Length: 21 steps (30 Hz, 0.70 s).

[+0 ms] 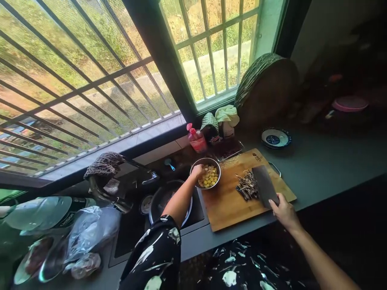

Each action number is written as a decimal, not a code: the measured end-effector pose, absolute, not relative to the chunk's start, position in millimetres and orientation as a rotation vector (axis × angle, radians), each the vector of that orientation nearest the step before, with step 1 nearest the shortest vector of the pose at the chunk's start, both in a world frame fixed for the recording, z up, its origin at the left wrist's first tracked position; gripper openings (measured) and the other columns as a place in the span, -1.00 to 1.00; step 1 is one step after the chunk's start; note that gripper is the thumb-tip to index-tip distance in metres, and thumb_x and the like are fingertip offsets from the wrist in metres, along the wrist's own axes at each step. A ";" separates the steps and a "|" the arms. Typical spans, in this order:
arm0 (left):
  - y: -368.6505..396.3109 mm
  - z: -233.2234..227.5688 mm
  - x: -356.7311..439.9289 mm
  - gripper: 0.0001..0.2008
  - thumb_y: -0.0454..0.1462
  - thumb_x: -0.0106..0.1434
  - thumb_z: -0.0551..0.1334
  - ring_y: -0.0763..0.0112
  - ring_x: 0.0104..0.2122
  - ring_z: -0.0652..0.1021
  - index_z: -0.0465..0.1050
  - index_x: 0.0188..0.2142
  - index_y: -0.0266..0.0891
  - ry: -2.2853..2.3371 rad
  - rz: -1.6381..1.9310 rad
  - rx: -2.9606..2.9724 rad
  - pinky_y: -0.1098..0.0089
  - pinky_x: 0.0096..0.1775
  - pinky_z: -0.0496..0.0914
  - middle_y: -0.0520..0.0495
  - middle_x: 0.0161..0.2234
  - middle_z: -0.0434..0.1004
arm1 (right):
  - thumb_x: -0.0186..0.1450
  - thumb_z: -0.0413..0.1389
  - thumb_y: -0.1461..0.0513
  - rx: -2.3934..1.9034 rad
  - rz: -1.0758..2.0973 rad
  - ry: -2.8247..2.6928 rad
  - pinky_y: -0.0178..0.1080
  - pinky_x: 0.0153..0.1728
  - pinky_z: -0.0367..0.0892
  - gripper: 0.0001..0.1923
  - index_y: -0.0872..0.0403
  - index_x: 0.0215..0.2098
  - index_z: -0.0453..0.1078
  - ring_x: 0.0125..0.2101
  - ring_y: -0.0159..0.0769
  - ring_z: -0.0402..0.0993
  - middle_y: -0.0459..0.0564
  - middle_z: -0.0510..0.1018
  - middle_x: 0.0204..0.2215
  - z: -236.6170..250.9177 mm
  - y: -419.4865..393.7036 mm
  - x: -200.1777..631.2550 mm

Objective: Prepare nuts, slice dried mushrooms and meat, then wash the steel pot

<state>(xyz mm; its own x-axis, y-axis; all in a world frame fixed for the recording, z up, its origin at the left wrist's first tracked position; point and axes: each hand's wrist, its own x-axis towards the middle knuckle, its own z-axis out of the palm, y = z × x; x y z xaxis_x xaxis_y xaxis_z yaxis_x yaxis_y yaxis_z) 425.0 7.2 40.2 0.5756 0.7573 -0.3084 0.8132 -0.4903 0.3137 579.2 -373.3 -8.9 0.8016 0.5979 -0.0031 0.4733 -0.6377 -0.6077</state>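
My left hand grips the rim of a small metal bowl filled with yellow pieces, which sits at the left end of a wooden cutting board. My right hand holds a cleaver by its handle, the wide blade resting on the board. Just left of the blade lies a pile of dark chopped strips.
A sink with a metal pan lies left of the board. Plastic bags and a dish sit at far left. A red bottle, cloths, a blue-patterned plate and a round chopping block stand by the barred window.
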 end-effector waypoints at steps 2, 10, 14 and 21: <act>10.3 43.7 420.2 -0.67 -0.37 0.01 0.19 0.38 -0.22 0.46 0.42 -0.17 -0.21 1.271 -0.126 2.372 0.51 -0.21 0.30 -0.06 -0.24 0.49 | 0.13 -0.11 0.08 -2.431 0.266 -0.779 -0.29 -0.50 0.22 -0.60 0.13 -0.14 0.22 -0.55 -0.28 0.39 -0.01 0.46 -0.55 -7.6 -374.6 584.2; -1.3 55.4 398.2 -0.80 -0.20 0.10 0.16 0.29 -0.27 0.46 0.48 -0.31 -0.20 1.170 -0.107 2.581 0.41 -0.25 0.29 -0.13 -0.32 0.50 | 0.17 -0.11 0.11 -2.533 0.161 -0.748 -0.31 -0.48 0.21 -0.61 0.14 -0.10 0.22 -0.51 -0.30 0.40 0.02 0.48 -0.46 -7.4 -367.2 590.0; -11.5 48.9 390.3 -0.63 -0.31 0.16 0.06 0.27 -0.19 0.43 0.28 -0.01 -0.15 1.090 0.002 2.700 0.37 -0.22 0.29 -0.15 -0.20 0.46 | 0.23 -0.15 0.17 -2.719 0.057 -0.783 -0.31 -0.45 0.18 -0.66 0.15 -0.07 0.20 -0.44 -0.28 0.40 0.08 0.48 -0.40 -0.7 -361.7 597.0; -55.1 59.1 387.7 -0.75 -0.16 0.22 0.01 0.36 -0.23 0.42 0.42 -0.33 -0.19 0.802 0.525 2.621 0.41 -0.16 0.29 -0.07 -0.29 0.46 | 0.28 -0.17 0.21 -2.964 0.066 -0.873 -0.32 -0.45 0.15 -0.70 0.09 -0.04 0.15 -0.41 -0.32 0.41 0.05 0.46 -0.32 9.9 -360.5 649.7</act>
